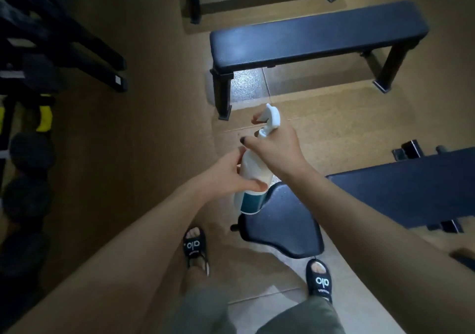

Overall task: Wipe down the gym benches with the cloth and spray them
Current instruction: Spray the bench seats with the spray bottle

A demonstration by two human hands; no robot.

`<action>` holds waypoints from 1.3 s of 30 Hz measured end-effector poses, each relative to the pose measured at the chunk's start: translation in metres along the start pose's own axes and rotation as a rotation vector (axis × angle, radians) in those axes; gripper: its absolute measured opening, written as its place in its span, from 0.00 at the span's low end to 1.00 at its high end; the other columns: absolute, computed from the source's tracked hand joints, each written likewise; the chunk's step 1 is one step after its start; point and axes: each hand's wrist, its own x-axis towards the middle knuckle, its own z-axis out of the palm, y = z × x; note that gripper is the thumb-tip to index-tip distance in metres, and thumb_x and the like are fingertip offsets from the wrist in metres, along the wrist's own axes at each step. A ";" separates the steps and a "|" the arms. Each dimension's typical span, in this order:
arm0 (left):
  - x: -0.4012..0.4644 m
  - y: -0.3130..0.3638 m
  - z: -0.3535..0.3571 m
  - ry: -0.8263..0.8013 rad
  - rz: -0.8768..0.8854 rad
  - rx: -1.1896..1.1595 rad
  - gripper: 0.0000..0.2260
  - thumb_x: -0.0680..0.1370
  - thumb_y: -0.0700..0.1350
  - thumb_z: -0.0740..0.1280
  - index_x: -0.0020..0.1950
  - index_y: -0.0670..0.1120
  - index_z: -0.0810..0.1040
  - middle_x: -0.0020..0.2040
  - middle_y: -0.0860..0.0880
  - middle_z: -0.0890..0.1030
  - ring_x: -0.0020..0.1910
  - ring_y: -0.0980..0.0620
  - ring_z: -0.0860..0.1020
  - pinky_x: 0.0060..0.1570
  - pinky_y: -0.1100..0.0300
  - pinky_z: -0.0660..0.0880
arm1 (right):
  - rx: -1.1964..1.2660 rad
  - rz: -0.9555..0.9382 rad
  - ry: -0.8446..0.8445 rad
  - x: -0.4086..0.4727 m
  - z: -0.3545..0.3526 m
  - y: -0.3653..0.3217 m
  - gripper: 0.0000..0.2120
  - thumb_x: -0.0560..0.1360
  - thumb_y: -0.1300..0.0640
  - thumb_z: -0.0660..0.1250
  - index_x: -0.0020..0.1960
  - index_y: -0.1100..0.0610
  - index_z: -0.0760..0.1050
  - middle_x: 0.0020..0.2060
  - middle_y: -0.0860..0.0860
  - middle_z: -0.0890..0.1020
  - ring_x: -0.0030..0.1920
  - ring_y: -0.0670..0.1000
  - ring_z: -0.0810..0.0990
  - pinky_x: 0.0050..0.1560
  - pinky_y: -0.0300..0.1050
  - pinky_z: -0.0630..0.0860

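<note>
White plastic spray bottle with teal label is being held above padded black seat: right hand fingers gripping its trigger neck, left hand fingers curling round its body.

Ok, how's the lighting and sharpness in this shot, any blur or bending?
Head view: dim overall, with a bright patch on the floor under the dark padded flat bench; the left edge, by the black rack, falls into near-black shadow; wide-angle bending stretches both forearms; the white spray bottle with teal label looks slightly soft.

White spray bottle with teal label, tilted, gripped in both hands; flat bench beyond them.
</note>
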 end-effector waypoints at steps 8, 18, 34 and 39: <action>0.008 0.025 -0.150 -0.134 0.020 0.117 0.38 0.69 0.48 0.82 0.75 0.55 0.68 0.65 0.56 0.79 0.65 0.55 0.77 0.69 0.46 0.74 | 0.092 -0.005 0.172 0.051 0.088 -0.080 0.15 0.74 0.59 0.74 0.59 0.55 0.76 0.49 0.42 0.81 0.49 0.40 0.80 0.46 0.32 0.74; 0.086 0.081 -0.195 -0.247 0.105 0.174 0.42 0.65 0.52 0.83 0.76 0.53 0.68 0.66 0.53 0.79 0.67 0.54 0.78 0.69 0.46 0.75 | 0.030 0.024 0.395 0.142 0.093 -0.104 0.14 0.74 0.64 0.67 0.58 0.54 0.76 0.47 0.48 0.79 0.47 0.48 0.77 0.48 0.45 0.75; 0.333 0.056 -0.359 0.253 -0.118 0.093 0.23 0.84 0.49 0.65 0.78 0.47 0.66 0.71 0.47 0.75 0.67 0.51 0.74 0.62 0.58 0.68 | -0.237 0.134 0.185 0.359 0.132 -0.038 0.16 0.72 0.65 0.65 0.51 0.47 0.66 0.40 0.43 0.72 0.38 0.46 0.71 0.35 0.47 0.62; 0.438 0.029 -0.386 0.349 -0.059 0.044 0.25 0.85 0.49 0.62 0.81 0.48 0.61 0.79 0.47 0.67 0.77 0.49 0.67 0.70 0.55 0.65 | -0.240 0.179 0.205 0.436 0.169 0.017 0.16 0.73 0.66 0.65 0.52 0.48 0.66 0.39 0.44 0.71 0.36 0.47 0.71 0.36 0.48 0.64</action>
